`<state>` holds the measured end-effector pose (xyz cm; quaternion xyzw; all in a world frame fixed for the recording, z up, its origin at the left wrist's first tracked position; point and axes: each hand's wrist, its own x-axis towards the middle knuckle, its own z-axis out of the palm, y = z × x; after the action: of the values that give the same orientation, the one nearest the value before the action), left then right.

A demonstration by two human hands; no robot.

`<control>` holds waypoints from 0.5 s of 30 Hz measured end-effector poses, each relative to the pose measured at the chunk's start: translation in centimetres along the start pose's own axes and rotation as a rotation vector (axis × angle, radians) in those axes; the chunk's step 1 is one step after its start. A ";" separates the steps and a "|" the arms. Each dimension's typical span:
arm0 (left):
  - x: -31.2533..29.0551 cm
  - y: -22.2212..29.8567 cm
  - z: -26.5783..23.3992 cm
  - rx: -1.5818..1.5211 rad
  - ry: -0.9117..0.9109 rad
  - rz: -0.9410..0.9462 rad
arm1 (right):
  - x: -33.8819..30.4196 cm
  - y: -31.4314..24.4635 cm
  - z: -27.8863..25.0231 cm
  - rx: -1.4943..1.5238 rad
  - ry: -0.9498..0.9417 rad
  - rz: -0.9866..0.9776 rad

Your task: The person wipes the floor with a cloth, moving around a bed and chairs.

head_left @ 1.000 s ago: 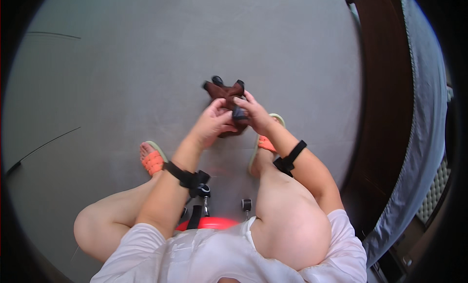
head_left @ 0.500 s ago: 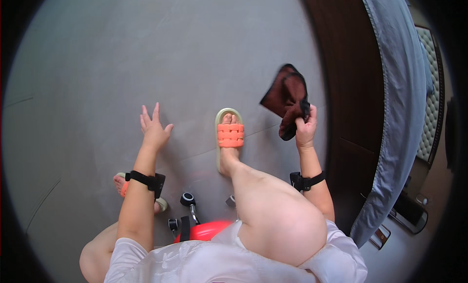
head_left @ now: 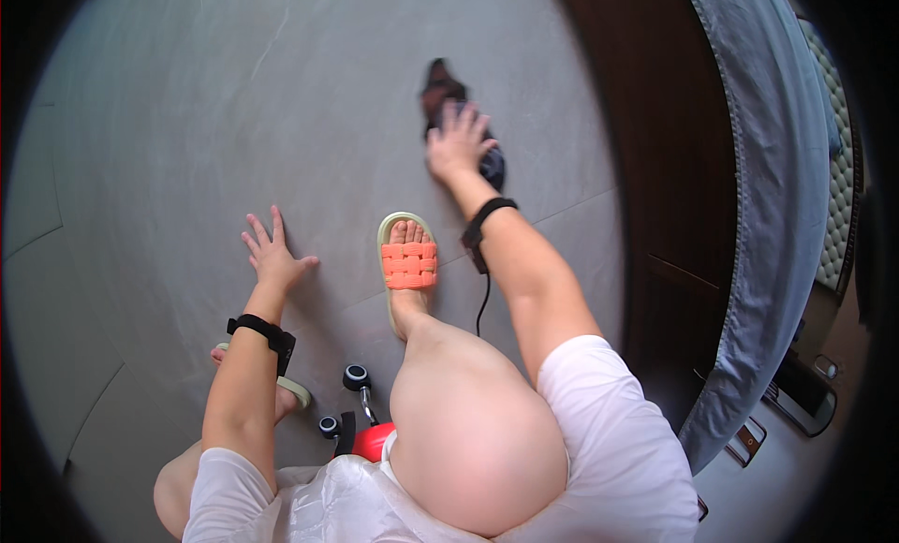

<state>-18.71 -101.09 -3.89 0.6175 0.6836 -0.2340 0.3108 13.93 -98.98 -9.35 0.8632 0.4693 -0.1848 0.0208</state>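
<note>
Out ahead on the grey floor, a crumpled reddish-brown cloth (head_left: 438,95) with black edging is bunched into a narrow strip. My right hand (head_left: 457,142) lies over its middle, palm down, fingers spread. Cloth shows beyond the fingertips and beside the wrist; the part beneath the palm is hidden. My left hand (head_left: 272,258) hovers at the left with nothing in it, fingers and thumb apart. Black bands with small dark boxes circle both forearms, and a thin black cable hangs near the right one.
My foot in an orange-strapped slipper (head_left: 409,265) stands between the hands. Below it are a red seat (head_left: 373,442) and black-and-chrome casters (head_left: 357,378). A dark wooden bed side (head_left: 670,168) with a grey-blue cover (head_left: 773,197) runs along the right.
My right hand has carried the cloth forward and left, down toward the floor, and its fingers have gone from pinching to spread. My left hand has shifted slightly left and stays open.
</note>
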 end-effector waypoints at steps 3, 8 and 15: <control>0.7 -2.1 -0.2 -0.003 0.012 0.048 | -4.3 -5.7 1.7 -0.090 -0.023 -0.457; 0.2 -5.5 0.8 -0.120 0.149 0.171 | -10.9 -8.8 2.7 -0.066 -0.122 -1.059; -1.6 -9.5 -1.0 -0.108 0.135 -0.311 | -4.8 -3.8 -2.3 0.744 0.088 -0.652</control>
<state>-28.14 -102.69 -2.67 0.5009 0.8018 -0.2003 0.2571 9.19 -100.25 -5.03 0.6273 0.6176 -0.3001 -0.3675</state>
